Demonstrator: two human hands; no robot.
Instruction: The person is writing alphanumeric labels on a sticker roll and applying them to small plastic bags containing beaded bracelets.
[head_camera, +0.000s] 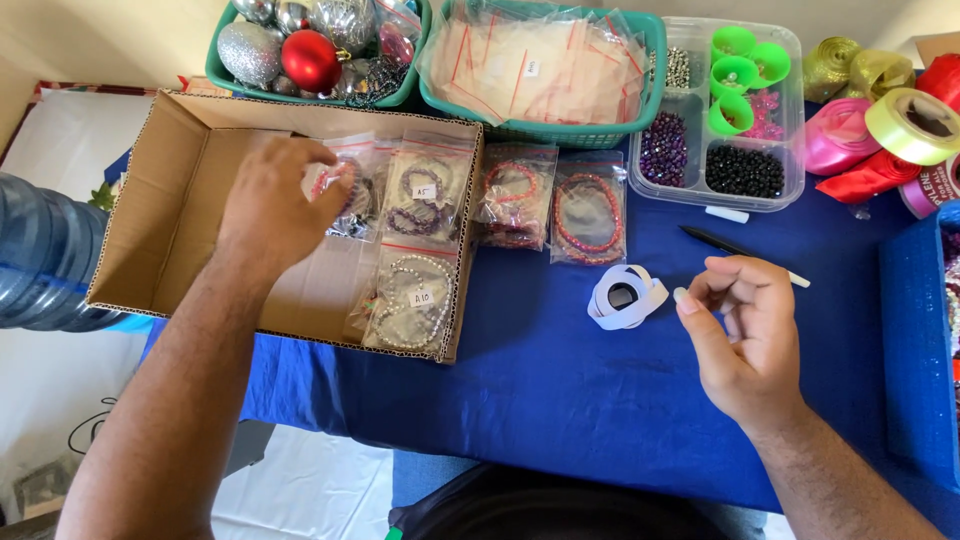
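The left hand (272, 205) presses a crinkly clear bracelet bag (345, 190) inside the cardboard box (160, 215); the right hand (745, 335) hangs loosely curled, empty, beside a white label roll (625, 297).

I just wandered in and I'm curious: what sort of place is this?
Probably a home craft table for making and packing bead jewellery: bagged bracelets in a cardboard box, a bead tray, ribbon rolls.

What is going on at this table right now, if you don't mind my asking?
A person sits at a blue table. Their left hand reaches into a cardboard box, on a small clear bag of beaded bracelets lying beside other such bags. Their right hand hovers, fingers pinched, near a roll of white labels and a pen. Two more bracelet bags lie outside the box.
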